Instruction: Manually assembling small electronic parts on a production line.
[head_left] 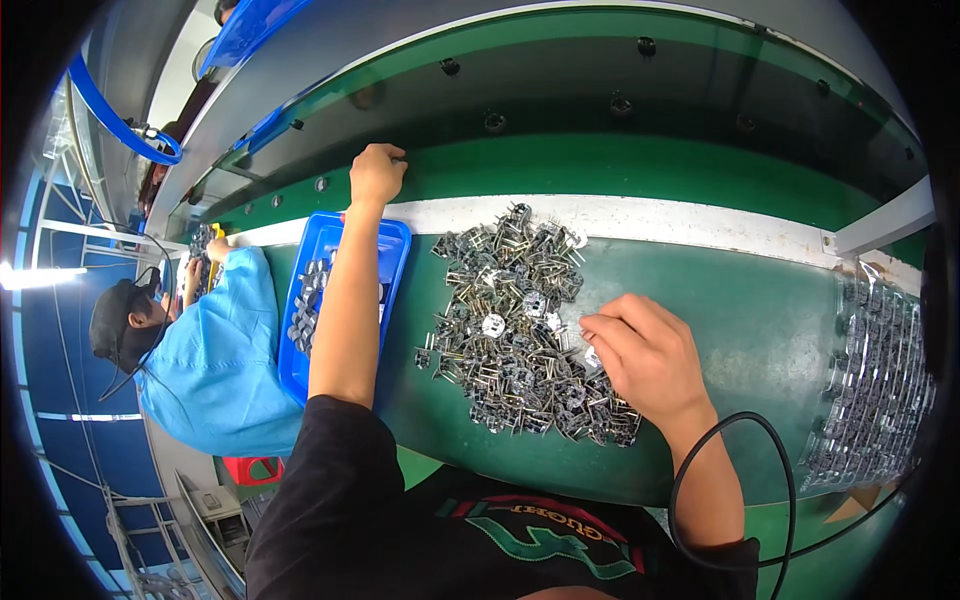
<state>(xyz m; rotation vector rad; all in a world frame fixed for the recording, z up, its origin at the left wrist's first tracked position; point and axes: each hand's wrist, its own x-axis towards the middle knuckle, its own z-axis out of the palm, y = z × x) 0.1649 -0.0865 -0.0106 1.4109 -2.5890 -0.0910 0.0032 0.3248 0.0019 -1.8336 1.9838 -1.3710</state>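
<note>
Jumbled heap of pronged parts (512,350)

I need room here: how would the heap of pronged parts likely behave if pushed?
The heap would probably snag and shift in clumps, being visibly tangled. Outlying pieces at its left edge might slide away singly, lying loose.

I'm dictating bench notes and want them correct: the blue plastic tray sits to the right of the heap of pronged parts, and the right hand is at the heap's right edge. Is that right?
Not quite: the head view shows the blue plastic tray to the left of the heap of pronged parts. The right hand is at the heap's right edge.
</note>
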